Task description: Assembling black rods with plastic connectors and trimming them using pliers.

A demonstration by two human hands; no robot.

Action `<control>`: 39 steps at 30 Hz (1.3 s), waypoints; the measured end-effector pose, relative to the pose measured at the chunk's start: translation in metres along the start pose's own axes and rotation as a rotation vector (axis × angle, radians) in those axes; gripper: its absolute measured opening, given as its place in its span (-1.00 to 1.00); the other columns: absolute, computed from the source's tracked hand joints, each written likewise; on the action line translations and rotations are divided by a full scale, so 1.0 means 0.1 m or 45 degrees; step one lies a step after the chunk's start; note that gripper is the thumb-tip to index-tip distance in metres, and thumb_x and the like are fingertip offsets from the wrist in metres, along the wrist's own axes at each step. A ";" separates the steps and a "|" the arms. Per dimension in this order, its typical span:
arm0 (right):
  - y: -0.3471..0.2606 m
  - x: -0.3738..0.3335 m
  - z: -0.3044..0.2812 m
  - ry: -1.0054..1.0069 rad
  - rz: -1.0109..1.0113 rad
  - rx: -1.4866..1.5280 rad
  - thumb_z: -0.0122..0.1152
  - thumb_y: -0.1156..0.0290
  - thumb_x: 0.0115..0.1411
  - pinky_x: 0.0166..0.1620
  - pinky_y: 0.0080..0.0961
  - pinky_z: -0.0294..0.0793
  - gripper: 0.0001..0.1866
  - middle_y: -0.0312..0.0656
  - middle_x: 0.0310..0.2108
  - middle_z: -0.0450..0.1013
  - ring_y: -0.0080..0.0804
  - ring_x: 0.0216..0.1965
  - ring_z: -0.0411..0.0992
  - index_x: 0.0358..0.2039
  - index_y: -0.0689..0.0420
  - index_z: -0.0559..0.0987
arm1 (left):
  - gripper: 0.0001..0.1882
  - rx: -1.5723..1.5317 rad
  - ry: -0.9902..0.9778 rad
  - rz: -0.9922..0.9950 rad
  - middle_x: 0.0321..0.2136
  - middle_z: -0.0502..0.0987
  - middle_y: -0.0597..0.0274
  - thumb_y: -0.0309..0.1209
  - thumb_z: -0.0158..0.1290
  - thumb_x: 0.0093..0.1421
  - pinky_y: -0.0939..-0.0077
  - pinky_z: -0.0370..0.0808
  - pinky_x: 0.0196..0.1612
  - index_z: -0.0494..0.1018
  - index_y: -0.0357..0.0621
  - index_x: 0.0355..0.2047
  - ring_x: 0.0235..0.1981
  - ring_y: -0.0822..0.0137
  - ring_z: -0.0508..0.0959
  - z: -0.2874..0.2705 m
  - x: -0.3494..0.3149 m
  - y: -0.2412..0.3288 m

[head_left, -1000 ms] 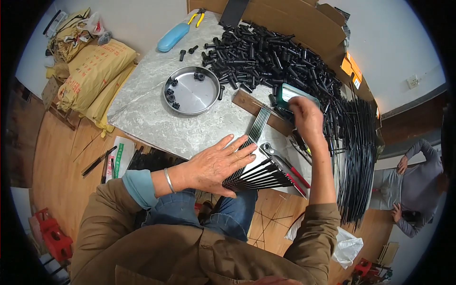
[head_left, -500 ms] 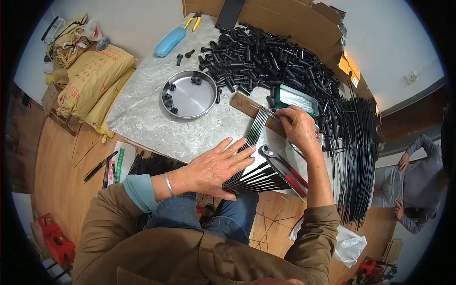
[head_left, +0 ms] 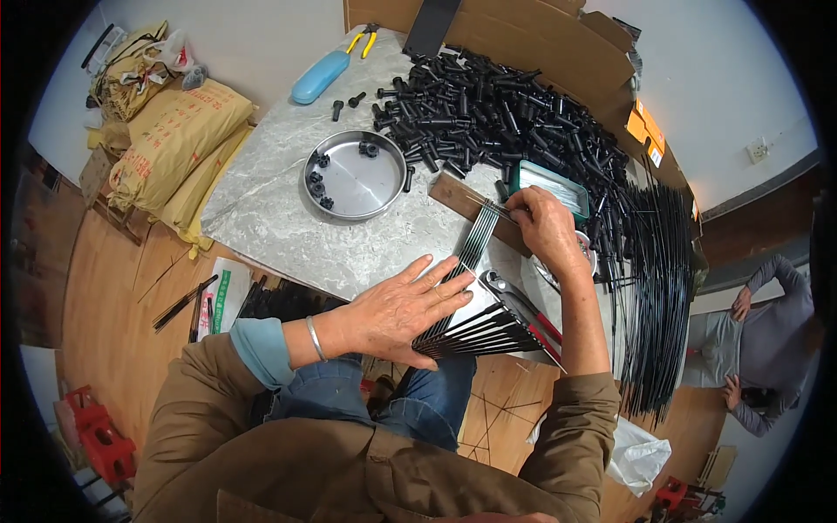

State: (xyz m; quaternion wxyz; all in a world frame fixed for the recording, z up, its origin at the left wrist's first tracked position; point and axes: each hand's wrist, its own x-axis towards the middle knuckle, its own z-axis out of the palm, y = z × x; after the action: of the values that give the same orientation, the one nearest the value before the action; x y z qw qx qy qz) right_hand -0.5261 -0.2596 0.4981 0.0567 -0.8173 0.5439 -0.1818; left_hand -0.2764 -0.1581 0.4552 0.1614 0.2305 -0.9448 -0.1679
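Note:
My left hand (head_left: 397,314) lies flat with fingers spread across a row of thin dark rods (head_left: 479,240), pressing them side by side. The rods' far tips rest on a wooden strip (head_left: 453,195), and their thicker black ends fan out toward the table's front edge. At the far tips, my right hand (head_left: 551,234) is closed in a pinch on a thin wire-like piece, whose far end crosses the rods. Red-handled pincers (head_left: 504,286) lie just right of the rods, partly behind my right forearm.
A round metal tray (head_left: 366,187) holds several small black parts. Behind it spreads a heap of black tubular pieces (head_left: 488,113). A green tin (head_left: 571,197) stands by my right hand. Long black rods (head_left: 654,305) overhang the right edge. Another person (head_left: 767,340) stands at right.
My right hand has shifted slightly left, closer to the rods' tips. My left hand stays flat on the rods. The whole view has moved a little.

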 end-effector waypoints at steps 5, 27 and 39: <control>-0.01 0.02 0.04 -0.064 0.083 0.044 0.12 0.50 0.08 -0.19 -0.31 0.43 -0.85 -0.06 -0.38 0.52 -0.11 -0.30 0.50 -0.31 0.17 0.57 | 0.04 0.006 -0.008 -0.008 0.31 -0.01 -0.03 0.14 0.24 -0.13 0.01 -0.10 0.35 0.13 -0.26 0.22 0.35 -0.07 -0.07 0.01 0.00 -0.01; -0.05 -0.01 0.13 0.215 0.179 0.225 0.17 0.48 0.07 -0.19 -0.36 0.45 -0.80 -0.05 -0.35 0.55 -0.13 -0.28 0.52 -0.25 0.18 0.56 | 0.06 0.016 -0.018 -0.006 0.32 -0.03 -0.04 0.16 0.24 -0.12 0.00 -0.12 0.35 0.11 -0.26 0.23 0.35 -0.07 -0.09 0.04 -0.01 -0.02; -0.10 -0.01 0.09 0.182 0.067 -0.029 0.13 0.44 0.10 -0.16 -0.29 0.41 -0.83 -0.10 -0.30 0.51 -0.10 -0.22 0.46 -0.29 0.14 0.59 | 0.06 0.024 -0.004 0.001 0.32 -0.03 -0.05 0.15 0.24 -0.12 0.00 -0.11 0.35 0.10 -0.26 0.23 0.35 -0.07 -0.08 0.04 0.00 0.00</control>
State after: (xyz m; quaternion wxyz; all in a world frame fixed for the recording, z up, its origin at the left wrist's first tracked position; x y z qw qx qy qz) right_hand -0.5148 -0.2554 0.4923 0.0131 -0.7881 0.5700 -0.2320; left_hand -0.2778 -0.1573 0.4513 0.1579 0.2313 -0.9467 -0.1591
